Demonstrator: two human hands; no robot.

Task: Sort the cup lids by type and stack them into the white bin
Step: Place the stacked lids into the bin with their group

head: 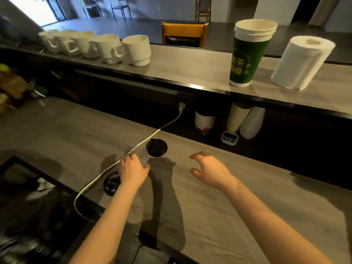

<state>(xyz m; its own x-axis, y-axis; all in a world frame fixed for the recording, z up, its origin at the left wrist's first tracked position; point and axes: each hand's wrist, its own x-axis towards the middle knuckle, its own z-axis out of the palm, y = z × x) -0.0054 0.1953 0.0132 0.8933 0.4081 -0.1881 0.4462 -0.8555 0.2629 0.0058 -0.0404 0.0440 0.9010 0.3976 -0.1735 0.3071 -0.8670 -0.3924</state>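
Head-worn camera view, looking down along a pale grey wood-grain counter that runs beneath a raised serving ledge. Two bare forearms reach forward over it.

The left hand is knuckles-up, low over the counter. Its fingers are curled over the near edge of a clear plastic lid and appear to grip it. The lid is transparent and blurred, so it is unclear whether this is one lid or several nested together. Against its far side a round black plastic lid lies flat on the counter. A second black lid lies just beside the left wrist and is partly hidden by it.

The right hand hovers well to the right, palm down, with its fingers spread and loosely bent. It holds nothing. It looks poised to take a lid or gather the black ones while the left hand takes the clear type away from them.

A thin white power cable runs diagonally from a wall socket, past the left hand and between the two black lids. It could snag a lid that is slid rather than lifted.

The white bin is not in view, so the place where the lids will be stacked cannot be located.

On the ledge, out of the working area, stand a row of white ceramic mugs, a tall stack of green paper cups and a white paper towel roll.
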